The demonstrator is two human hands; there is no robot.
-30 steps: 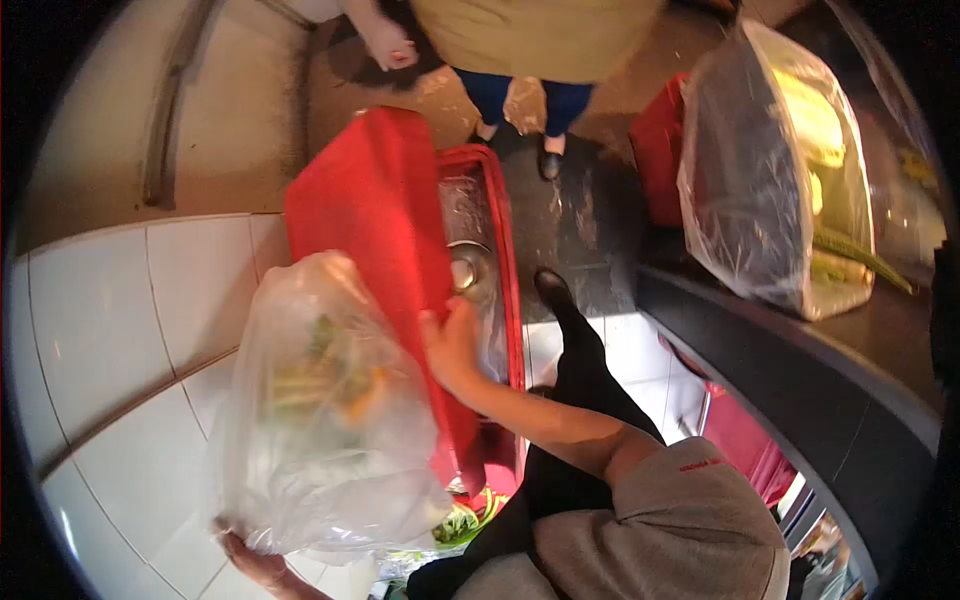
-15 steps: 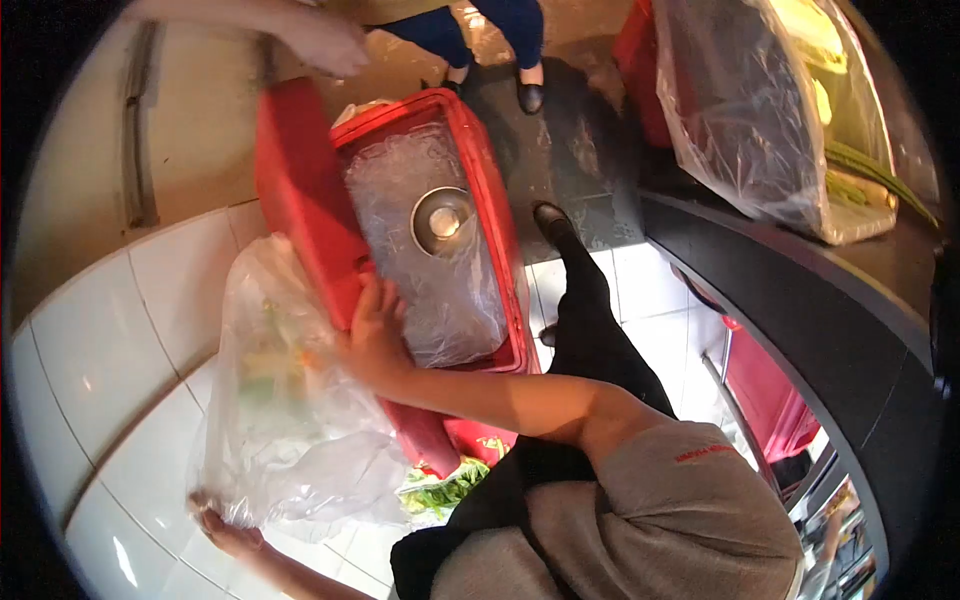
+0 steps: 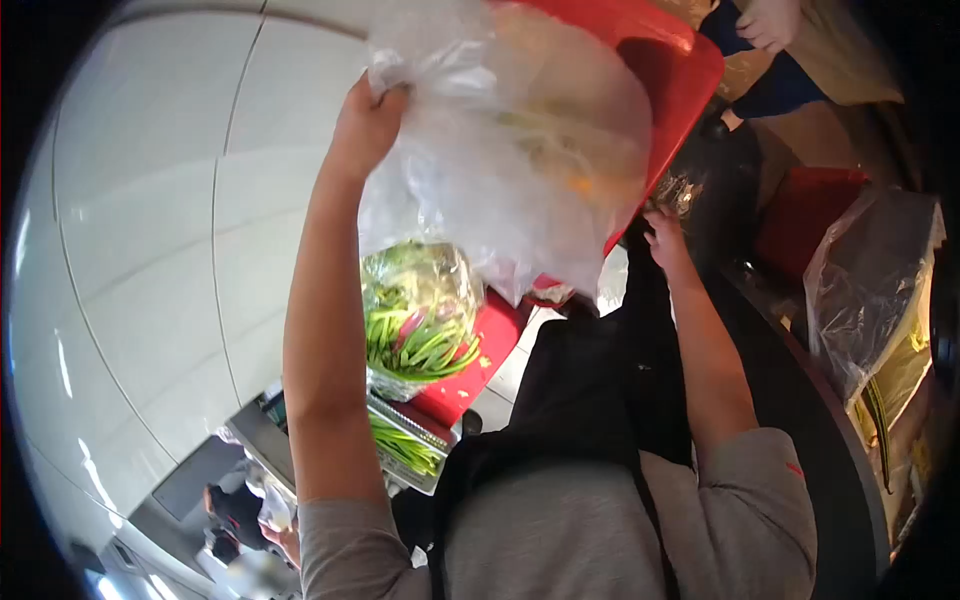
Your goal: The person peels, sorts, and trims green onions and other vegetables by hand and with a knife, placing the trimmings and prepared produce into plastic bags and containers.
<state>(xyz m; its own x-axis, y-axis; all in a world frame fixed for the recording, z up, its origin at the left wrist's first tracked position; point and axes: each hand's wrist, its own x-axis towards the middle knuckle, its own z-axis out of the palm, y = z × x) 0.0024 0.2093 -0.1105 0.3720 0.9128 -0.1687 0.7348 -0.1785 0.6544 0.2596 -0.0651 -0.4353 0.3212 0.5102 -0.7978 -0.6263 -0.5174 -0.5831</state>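
Observation:
My left hand [image 3: 372,125] is closed around the gathered end of a large clear plastic bag [image 3: 450,170]. Pale, yellowish and orange contents show faintly through the film. The bag rests over the red lid [image 3: 675,70] of an ice box, covering much of it. My right hand [image 3: 668,243] is beside the lid's lower right edge, fingers apart and holding nothing; whether they touch the edge I cannot tell. Below the bag lies a clear bag of leafy green vegetables [image 3: 420,330] on a red surface [image 3: 470,365].
Below the greens is a metal tray [image 3: 410,440] with long green stalks. White tiled wall [image 3: 150,200] runs along the left. Another person's hand [image 3: 770,22] shows at the top right. An open plastic bag of vegetables [image 3: 870,290] stands at the right.
The bag has been lifted from beside the ice box onto its red lid, which now hides the ice and metal bowl. My right hand has left the lid's near side, and the view has turned.

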